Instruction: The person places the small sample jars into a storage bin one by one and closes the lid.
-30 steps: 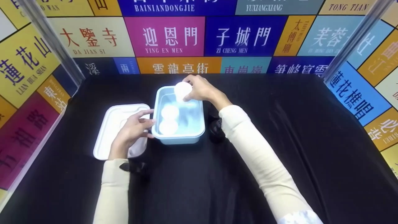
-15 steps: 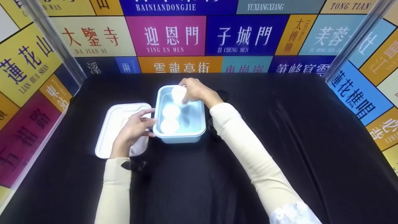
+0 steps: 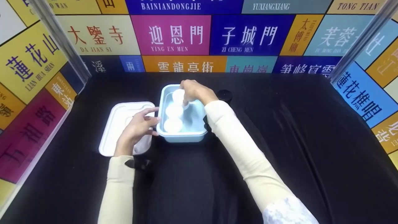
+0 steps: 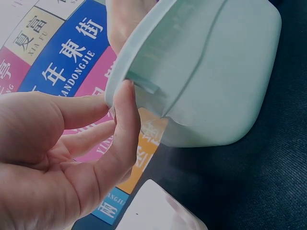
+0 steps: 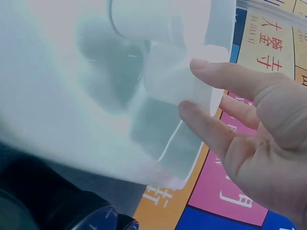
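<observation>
In the head view a light blue food box point(image 3: 186, 137) stands lidless on black cloth, with its white lid point(image 3: 119, 124) lying to its left. Two white round-topped containers point(image 3: 173, 124) sit along its left side. My right hand point(image 3: 197, 91) reaches into the far end and grips a third white cylindrical container point(image 3: 178, 95), thumb and fingers around its upper part in the right wrist view. My left hand point(image 3: 136, 126) is at the box's left wall; in the left wrist view its thumb and a finger meet at the rim point(image 4: 124, 62). The held container's base is hidden in the head view.
A black round object point(image 3: 224, 95) stands just right of the box. Colourful sign panels point(image 3: 171, 34) with printed characters surround the black cloth point(image 3: 279, 140) at the back and sides. Clear corner posts point(image 3: 360, 40) rise at the back.
My right hand has lowered the white container into the far left of the box, in line with the other two. My left hand stays at the box's left side.
</observation>
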`<state>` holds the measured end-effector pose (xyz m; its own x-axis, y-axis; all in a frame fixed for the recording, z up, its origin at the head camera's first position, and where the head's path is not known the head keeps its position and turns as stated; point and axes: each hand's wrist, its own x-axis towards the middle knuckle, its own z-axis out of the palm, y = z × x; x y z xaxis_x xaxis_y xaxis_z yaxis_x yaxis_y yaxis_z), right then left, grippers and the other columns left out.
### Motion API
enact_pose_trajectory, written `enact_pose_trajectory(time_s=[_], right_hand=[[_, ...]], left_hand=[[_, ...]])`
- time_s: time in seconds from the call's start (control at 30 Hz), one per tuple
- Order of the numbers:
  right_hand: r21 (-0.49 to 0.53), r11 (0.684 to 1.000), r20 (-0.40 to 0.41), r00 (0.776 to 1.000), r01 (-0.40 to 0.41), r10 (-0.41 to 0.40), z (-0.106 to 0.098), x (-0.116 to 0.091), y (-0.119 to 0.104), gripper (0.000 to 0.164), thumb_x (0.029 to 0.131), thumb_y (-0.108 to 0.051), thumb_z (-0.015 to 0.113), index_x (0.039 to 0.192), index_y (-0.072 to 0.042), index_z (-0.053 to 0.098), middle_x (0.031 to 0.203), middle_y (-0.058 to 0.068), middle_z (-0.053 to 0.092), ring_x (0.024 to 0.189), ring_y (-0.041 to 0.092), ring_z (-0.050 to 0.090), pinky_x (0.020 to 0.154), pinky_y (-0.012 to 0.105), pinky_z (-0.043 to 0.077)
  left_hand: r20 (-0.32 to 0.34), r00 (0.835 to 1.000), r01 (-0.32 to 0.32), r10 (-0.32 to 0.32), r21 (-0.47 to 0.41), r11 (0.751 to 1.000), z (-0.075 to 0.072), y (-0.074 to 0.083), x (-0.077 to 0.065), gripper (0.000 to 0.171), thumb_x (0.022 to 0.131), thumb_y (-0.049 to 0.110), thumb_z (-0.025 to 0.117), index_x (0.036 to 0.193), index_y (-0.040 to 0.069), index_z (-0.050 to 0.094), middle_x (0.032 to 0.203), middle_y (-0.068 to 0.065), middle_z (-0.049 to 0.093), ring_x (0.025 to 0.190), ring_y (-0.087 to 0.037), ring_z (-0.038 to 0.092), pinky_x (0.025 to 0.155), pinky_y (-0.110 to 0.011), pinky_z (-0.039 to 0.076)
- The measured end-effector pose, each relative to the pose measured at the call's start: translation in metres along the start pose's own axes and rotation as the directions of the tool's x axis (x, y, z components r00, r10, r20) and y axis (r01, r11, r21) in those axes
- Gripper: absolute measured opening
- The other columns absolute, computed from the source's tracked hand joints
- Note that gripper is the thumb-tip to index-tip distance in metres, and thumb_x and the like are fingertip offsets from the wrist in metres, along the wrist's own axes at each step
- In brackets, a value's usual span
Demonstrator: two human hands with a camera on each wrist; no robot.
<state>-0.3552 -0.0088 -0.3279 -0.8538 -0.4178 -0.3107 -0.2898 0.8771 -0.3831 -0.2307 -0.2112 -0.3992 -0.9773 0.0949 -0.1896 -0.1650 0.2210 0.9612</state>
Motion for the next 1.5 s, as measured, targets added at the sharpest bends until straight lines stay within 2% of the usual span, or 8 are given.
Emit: enact_pose_trajectory(time_s=[0.23, 0.43, 0.63, 0.9, 1.13, 1.23, 1.4, 1.5], right_hand=[[-0.022, 0.999, 0.001, 1.0, 0.031, -0.031, 0.0, 0.004, -0.008, 0.066, 0.082, -0.008, 0.079, 0.142, -0.012, 0.052, 0.144, 0.006, 0.055, 0.124, 0.021, 0.05, 0.113, 0.038, 0.046], [-0.023, 0.999, 0.051, 0.998, -0.026, 0.028, 0.0, 0.005, -0.012, 0.064, 0.084, -0.01, 0.077, 0.143, -0.016, 0.051, 0.142, 0.004, 0.056, 0.117, 0.022, 0.052, 0.112, 0.045, 0.046], [-0.047, 0.998, 0.087, 0.995, -0.051, 0.055, -0.002, 0.007, -0.013, 0.061, 0.087, -0.011, 0.074, 0.143, -0.017, 0.05, 0.143, 0.003, 0.054, 0.118, 0.022, 0.05, 0.111, 0.044, 0.046], [-0.049, 0.998, 0.084, 0.996, -0.026, 0.03, -0.006, 0.009, -0.008, 0.056, 0.087, -0.011, 0.073, 0.139, -0.01, 0.051, 0.14, 0.007, 0.055, 0.114, 0.023, 0.05, 0.108, 0.041, 0.048], [-0.058, 0.997, 0.07, 0.996, -0.055, 0.059, -0.005, 0.011, -0.008, 0.06, 0.086, -0.014, 0.076, 0.14, -0.01, 0.05, 0.143, 0.006, 0.054, 0.116, 0.021, 0.05, 0.11, 0.042, 0.048], [-0.076, 0.996, 0.08, 0.996, -0.035, 0.041, -0.002, 0.012, -0.01, 0.055, 0.086, -0.013, 0.077, 0.136, -0.009, 0.054, 0.137, 0.007, 0.057, 0.111, 0.022, 0.051, 0.105, 0.041, 0.05], [-0.119, 0.993, 0.095, 0.996, 0.01, 0.001, 0.003, 0.015, -0.013, 0.042, 0.085, -0.01, 0.076, 0.124, -0.006, 0.06, 0.121, 0.008, 0.06, 0.101, 0.023, 0.049, 0.091, 0.035, 0.05], [-0.129, 0.991, 0.1, 0.995, 0.014, -0.001, 0.005, 0.016, -0.013, 0.043, 0.086, -0.011, 0.075, 0.125, -0.005, 0.059, 0.122, 0.008, 0.059, 0.101, 0.023, 0.05, 0.093, 0.036, 0.05]], left_hand=[[-0.004, 1.0, 0.01, -0.01, 0.004, 1.0, 0.002, 0.0, 0.0, 0.054, 0.099, 0.008, 0.058, 0.151, 0.007, 0.041, 0.12, -0.022, 0.062, 0.091, -0.017, 0.067, 0.064, -0.027, 0.063], [0.002, 1.0, 0.009, -0.009, 0.005, 1.0, 0.004, -0.001, 0.0, 0.054, 0.1, 0.009, 0.058, 0.151, 0.006, 0.041, 0.12, -0.023, 0.061, 0.09, -0.017, 0.067, 0.065, -0.027, 0.063], [0.0, 1.0, 0.004, -0.004, 0.003, 1.0, 0.005, -0.001, 0.0, 0.054, 0.1, 0.009, 0.057, 0.151, 0.006, 0.042, 0.122, -0.026, 0.061, 0.088, -0.015, 0.068, 0.064, -0.028, 0.063], [-0.01, 1.0, 0.011, -0.011, 0.005, 1.0, 0.004, 0.0, 0.001, 0.054, 0.099, 0.008, 0.057, 0.151, 0.007, 0.042, 0.121, -0.026, 0.062, 0.087, -0.018, 0.068, 0.064, -0.028, 0.063], [-0.018, 1.0, 0.021, -0.021, 0.001, 1.0, 0.003, 0.001, 0.003, 0.055, 0.1, 0.008, 0.058, 0.152, 0.006, 0.04, 0.118, -0.023, 0.062, 0.09, -0.02, 0.067, 0.065, -0.027, 0.063], [-0.023, 1.0, 0.02, -0.02, -0.004, 1.0, 0.002, 0.001, 0.002, 0.054, 0.1, 0.008, 0.058, 0.151, 0.006, 0.041, 0.118, -0.022, 0.062, 0.088, -0.018, 0.066, 0.064, -0.027, 0.063], [-0.017, 1.0, 0.013, -0.014, -0.006, 1.0, 0.0, 0.001, 0.002, 0.054, 0.1, 0.008, 0.057, 0.151, 0.006, 0.041, 0.118, -0.023, 0.062, 0.089, -0.018, 0.067, 0.064, -0.026, 0.063], [-0.013, 1.0, 0.006, -0.007, -0.005, 1.0, -0.001, 0.0, 0.001, 0.055, 0.1, 0.008, 0.057, 0.151, 0.005, 0.04, 0.118, -0.024, 0.062, 0.089, -0.02, 0.067, 0.064, -0.026, 0.063]])
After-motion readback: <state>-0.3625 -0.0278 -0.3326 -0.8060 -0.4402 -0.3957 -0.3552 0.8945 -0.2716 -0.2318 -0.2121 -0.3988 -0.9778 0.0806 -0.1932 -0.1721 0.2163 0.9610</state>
